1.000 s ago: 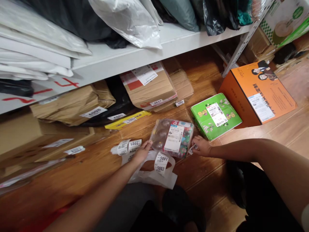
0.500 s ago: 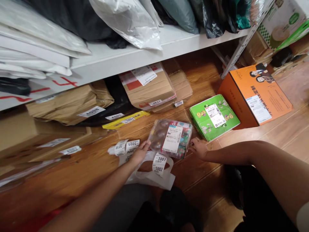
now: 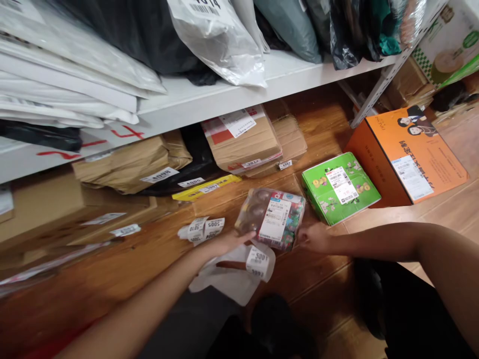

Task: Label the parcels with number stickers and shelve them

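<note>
A clear plastic package with round dark items and a colourful printed side lies on the wooden floor, a white shipping label on top. My left hand reaches to its near-left corner, fingers stretched out and touching the edge. At the package's right edge, my right hand is closed, its fingertips partly hidden against the wrap. Below the left hand curls a white strip of number stickers reading 5001 and 5002. More of the strip, a coil showing 5005 and 5010, rests left of the package.
A green box and a taller orange box stand to the right. Under the white shelf sit labelled cartons, a brown paper parcel and a yellow-edged parcel. Plastic mailer bags overhang the shelf edge.
The view has shifted, so everything appears slightly further right and lower. My left fingers have slid along the package's near edge from its left side. The sticker strip's near end has curled up.
</note>
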A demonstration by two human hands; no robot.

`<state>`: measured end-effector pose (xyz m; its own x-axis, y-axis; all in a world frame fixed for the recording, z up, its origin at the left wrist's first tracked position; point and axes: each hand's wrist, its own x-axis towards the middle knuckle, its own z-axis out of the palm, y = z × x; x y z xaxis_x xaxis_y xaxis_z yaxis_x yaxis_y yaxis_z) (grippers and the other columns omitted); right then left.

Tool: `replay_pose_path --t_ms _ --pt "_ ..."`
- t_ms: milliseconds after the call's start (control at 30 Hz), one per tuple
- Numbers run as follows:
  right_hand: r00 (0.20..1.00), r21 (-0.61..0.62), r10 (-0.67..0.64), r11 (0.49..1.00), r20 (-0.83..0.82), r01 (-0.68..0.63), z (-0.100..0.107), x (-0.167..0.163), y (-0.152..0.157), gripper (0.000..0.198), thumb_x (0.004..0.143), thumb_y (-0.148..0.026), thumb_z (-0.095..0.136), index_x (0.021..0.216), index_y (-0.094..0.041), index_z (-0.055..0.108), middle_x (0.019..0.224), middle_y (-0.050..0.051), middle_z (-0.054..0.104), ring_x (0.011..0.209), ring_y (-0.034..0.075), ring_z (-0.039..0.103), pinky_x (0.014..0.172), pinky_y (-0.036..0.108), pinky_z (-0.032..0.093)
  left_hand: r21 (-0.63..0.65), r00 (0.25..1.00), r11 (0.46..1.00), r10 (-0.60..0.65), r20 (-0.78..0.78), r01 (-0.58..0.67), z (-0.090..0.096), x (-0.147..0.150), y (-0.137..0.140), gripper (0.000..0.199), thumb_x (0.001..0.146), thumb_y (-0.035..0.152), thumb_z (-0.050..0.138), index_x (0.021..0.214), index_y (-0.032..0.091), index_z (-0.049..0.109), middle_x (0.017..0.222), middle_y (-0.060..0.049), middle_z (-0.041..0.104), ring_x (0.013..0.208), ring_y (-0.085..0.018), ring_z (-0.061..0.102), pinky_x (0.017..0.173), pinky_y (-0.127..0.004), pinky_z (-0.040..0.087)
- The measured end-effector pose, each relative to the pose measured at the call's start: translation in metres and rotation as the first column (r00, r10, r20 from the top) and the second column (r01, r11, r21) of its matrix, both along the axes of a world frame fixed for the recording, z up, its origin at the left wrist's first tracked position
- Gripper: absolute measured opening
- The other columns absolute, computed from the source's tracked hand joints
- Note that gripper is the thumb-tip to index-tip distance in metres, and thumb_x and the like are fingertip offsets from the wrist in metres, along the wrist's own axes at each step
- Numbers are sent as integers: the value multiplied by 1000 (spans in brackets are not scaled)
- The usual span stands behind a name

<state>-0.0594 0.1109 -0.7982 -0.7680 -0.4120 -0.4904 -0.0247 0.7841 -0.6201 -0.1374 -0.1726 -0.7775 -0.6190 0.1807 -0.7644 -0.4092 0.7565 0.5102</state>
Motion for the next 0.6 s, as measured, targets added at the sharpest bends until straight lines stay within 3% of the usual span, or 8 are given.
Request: replay_pose_path --t_ms 67,133,200,300,367,467,533,600 --pt "997 -120 61 991 42 -56 19 2 -4 10 81 -30 69 80 -20 71 74 2 70 68 18 64 63 28 45 217 957 957 -233 174 193 31 -2 13 32 58 54 74 54 23 65 53 1 62 58 -21 59 54 -28 43" --pt "996 -323 27 946 79 0 39 -3 -8 23 88 -38 62 97 -19 69 83 3 71 71 16 64 65 27 46 394 932 891 -315 181 225 59 -4 31 29 59 50 74 61 23 67 59 2 63 60 -18 56 56 -26 42" --pt "988 -546 -37 830 152 115 55 -16 -11 37 92 -44 55 116 -17 61 100 7 70 82 17 64 73 28 50 482 965 860 -242 100 165 78 -9 48 27 62 48 73 69 22 69 68 2 66 68 -18 58 64 -26 45" --pt "953 -729 -49 632 299 262 68 -40 -12 47 84 -52 65 115 -17 59 104 6 67 89 17 63 83 31 51 524 999 852 17 -29 1 84 -22 69 30 68 51 69 76 23 67 77 0 68 77 -21 61 72 -29 49" --pt "919 -738 -115 563 376 372 71 -55 -8 46 77 -53 73 105 -18 62 94 3 66 83 16 61 81 30 51 541 980 835 175 -94 -97 79 -33 80 33 69 54 68 78 23 65 81 -2 68 77 -21 61 72 -30 49" --pt "852 -678 -333 516 404 524 77 -78 5 40 75 -54 76 90 -19 63 82 -1 63 73 13 58 72 27 49 562 949 817 267 -167 -131 78 -51 96 38 71 59 66 78 22 65 77 -2 67 71 -19 58 67 -29 47" --pt "806 -642 -466 501 365 580 88 -92 16 40 72 -55 77 80 -19 62 73 -2 60 67 13 55 65 26 47 561 942 819 273 -194 -122 92 -63 109 39 73 61 63 75 23 65 73 -1 67 68 -19 58 64 -28 47" --pt "742 -608 -582 469 332 640 108 -102 25 44 67 -57 80 74 -20 59 65 -4 56 61 12 50 58 24 42 550 941 825 278 -192 -131 117 -72 125 38 75 61 61 74 23 66 73 -2 68 70 -20 60 65 -28 48"
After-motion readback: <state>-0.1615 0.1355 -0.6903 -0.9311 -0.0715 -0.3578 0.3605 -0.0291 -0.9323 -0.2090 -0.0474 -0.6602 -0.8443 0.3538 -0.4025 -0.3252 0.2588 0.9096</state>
